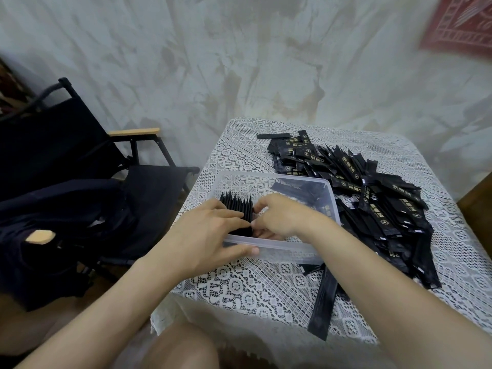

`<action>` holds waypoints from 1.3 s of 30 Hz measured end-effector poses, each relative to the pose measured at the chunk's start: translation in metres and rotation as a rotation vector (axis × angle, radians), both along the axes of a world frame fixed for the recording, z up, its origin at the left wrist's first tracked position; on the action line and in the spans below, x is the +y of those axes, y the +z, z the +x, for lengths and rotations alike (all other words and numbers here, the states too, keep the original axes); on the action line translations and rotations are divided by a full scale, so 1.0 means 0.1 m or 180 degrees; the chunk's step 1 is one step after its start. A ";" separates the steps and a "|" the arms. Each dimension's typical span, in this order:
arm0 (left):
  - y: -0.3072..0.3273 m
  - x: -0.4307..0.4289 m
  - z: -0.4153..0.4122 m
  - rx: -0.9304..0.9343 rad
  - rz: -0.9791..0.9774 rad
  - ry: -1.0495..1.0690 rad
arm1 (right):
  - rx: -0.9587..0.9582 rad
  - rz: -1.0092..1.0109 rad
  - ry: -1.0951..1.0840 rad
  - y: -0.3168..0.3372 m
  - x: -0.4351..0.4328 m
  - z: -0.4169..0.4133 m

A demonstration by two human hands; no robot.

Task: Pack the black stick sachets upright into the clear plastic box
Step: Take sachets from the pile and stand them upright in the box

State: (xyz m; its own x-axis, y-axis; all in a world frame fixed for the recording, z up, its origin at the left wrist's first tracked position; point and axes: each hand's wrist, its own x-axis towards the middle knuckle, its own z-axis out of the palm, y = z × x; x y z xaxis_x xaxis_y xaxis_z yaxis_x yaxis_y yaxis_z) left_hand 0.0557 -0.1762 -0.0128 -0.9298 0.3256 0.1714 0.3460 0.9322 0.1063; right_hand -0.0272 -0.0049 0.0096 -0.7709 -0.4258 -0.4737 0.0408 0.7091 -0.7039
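A clear plastic box [279, 247] sits on the lace-covered table. At its left end a row of black stick sachets [237, 205] stands upright. My left hand [210, 233] presses flat on the left side of that row, thumb along the box's near rim. My right hand [279, 217] reaches into the box from the right with fingers curled against the row's right side. A few more sachets [300, 190] lie flat in the far right of the box. A large loose pile of sachets [372, 193] lies right of the box.
One sachet [323, 304] lies apart near the table's front edge, under my right forearm. A black folding chair [149, 187] with a dark bag [61, 227] on it stands left of the table. The wall is close behind.
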 end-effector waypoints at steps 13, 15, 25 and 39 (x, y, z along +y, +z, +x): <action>-0.05 -0.02 -0.04 0.0155 0.0097 -0.0127 | 0.0077 -0.0275 -0.0233 -0.10 -0.02 -0.20; -0.06 -0.03 -0.04 0.0158 0.0129 -0.0122 | 0.0049 -0.0334 -0.0162 -0.11 -0.02 -0.22; -0.06 -0.05 -0.02 0.0201 0.0125 -0.0168 | -0.0077 -0.0400 0.0101 -0.12 0.00 -0.29; -0.07 -0.05 -0.04 0.0207 0.0017 -0.0130 | -0.0263 -0.0397 0.0304 -0.11 0.00 -0.37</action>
